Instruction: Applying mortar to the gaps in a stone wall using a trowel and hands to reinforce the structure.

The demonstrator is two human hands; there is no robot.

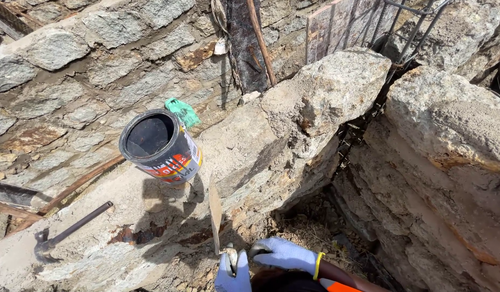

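Stonework, lower frame: right hand loosely curled; left hand gripping trowel. Joints unfilled; bucket, hammer idle.

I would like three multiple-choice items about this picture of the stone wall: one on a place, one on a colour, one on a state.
1. Where does the hammer lie?
A. inside the bucket
B. on the stone ledge, left of the bucket
C. in the gap between the stones

2. What colour is the crumpled scrap behind the bucket?
A. green
B. red
C. white

3. How does the bucket stand?
A. upside down
B. full of mortar to the rim
C. tilted, its dark open mouth facing the camera

Answers:
1 B: the hammer rests on the flat stone, well to the left of the bucket.
2 A: the scrap against the wall is bright green.
3 C: its round opening shows dark and it leans; what is inside cannot be told.

Both hands, left and right, wear grey gloves beside a trowel.
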